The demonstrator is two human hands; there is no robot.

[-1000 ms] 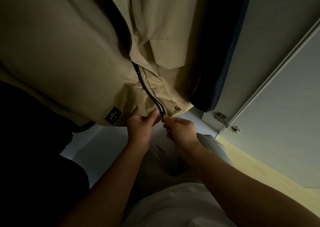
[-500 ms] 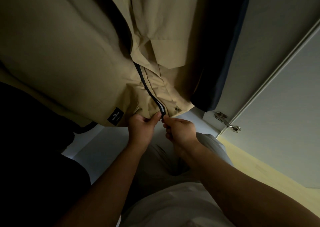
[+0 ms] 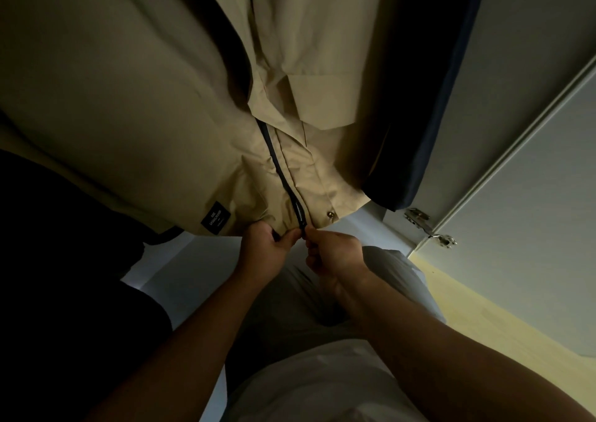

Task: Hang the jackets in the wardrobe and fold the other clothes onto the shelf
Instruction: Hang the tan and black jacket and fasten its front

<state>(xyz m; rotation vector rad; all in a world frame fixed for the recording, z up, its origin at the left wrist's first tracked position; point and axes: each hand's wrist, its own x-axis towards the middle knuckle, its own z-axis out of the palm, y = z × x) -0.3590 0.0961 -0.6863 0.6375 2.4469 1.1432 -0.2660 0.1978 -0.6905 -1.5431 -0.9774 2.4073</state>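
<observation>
A beige jacket (image 3: 135, 124) hangs in the wardrobe in front of me, filling the upper half of the head view. A dark zipper (image 3: 283, 179) runs down its front to the hem. My left hand (image 3: 267, 247) pinches the jacket's hem just left of the zipper's bottom end. My right hand (image 3: 335, 254) pinches the zipper's lower end at the hem, close beside the left hand. A small black label (image 3: 215, 218) is sewn near the hem at the left.
A dark navy garment (image 3: 416, 99) hangs to the right of the beige jacket. The wardrobe's side wall (image 3: 522, 66) and its open door (image 3: 532, 228) with metal hinges (image 3: 419, 216) stand at right. Black clothing (image 3: 58, 260) hangs at the left. Yellowish floor (image 3: 483, 302) shows lower right.
Both hands stay at the bottom of the zipper with only slight shifts; the jacket hem has barely moved.
</observation>
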